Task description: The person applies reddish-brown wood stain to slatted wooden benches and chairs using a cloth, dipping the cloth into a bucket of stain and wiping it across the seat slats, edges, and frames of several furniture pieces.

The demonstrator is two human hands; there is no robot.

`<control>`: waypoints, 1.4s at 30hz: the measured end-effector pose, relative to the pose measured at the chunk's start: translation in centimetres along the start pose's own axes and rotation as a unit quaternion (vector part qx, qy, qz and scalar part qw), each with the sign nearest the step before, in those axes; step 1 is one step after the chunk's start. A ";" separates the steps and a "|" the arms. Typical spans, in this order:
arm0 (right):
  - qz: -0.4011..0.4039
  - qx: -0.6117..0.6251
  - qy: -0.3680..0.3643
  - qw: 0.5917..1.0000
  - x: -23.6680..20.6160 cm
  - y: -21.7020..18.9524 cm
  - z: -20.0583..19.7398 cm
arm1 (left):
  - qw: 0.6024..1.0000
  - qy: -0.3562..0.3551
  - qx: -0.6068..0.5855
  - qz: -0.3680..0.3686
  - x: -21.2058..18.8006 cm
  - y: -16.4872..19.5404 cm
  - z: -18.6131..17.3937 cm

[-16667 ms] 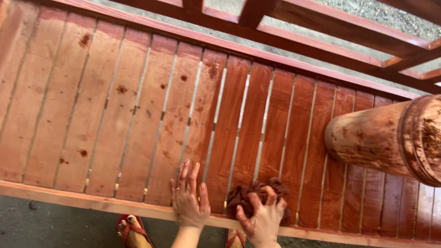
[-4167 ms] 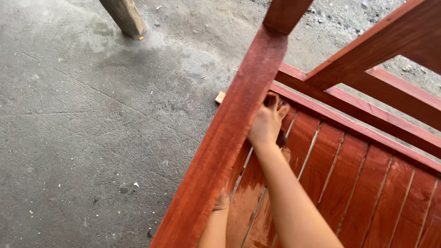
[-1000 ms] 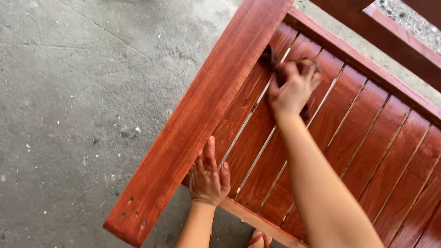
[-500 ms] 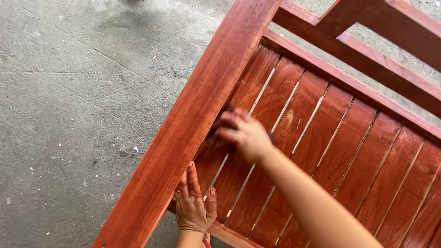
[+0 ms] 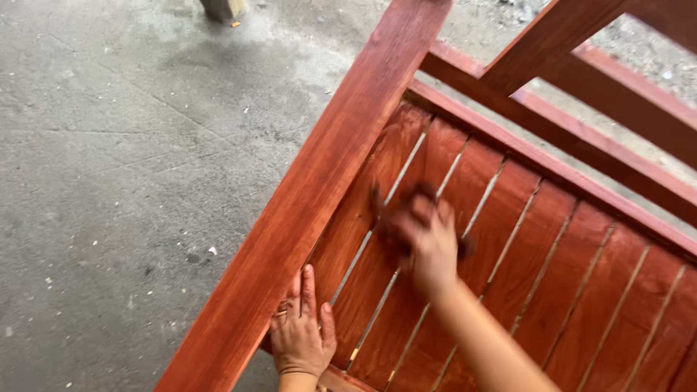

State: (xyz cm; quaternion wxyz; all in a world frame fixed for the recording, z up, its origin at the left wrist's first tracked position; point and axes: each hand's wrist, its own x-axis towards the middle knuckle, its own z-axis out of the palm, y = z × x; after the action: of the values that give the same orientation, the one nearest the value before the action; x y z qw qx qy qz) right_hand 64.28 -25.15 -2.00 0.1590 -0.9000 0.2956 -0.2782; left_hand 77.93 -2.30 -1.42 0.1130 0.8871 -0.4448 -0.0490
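Beside the armrest (image 5: 319,181), right hand (image 5: 428,243)

No packages, labels, signs or screens anywhere in view right now.
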 end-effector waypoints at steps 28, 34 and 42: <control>0.079 -0.058 0.035 0.995 -11.1 -8.1 -2.4 | 0.997 0.008 -0.062 0.043 -0.3 -0.5 0.1; -0.087 -0.005 -0.055 0.995 -12.8 -3.7 -1.8 | 0.991 0.082 -0.073 0.080 -0.5 -0.7 0.3; 0.095 -0.206 0.001 0.974 9.2 8.7 -2.4 | 0.994 0.060 -0.067 0.056 -0.4 -0.8 0.8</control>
State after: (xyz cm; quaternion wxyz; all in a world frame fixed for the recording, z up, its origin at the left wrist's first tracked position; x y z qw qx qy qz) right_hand 65.16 -37.95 -0.26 -0.0045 -0.8809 0.4308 -0.1961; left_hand 78.17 -1.59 -2.45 0.2014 0.8526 -0.4818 -0.0195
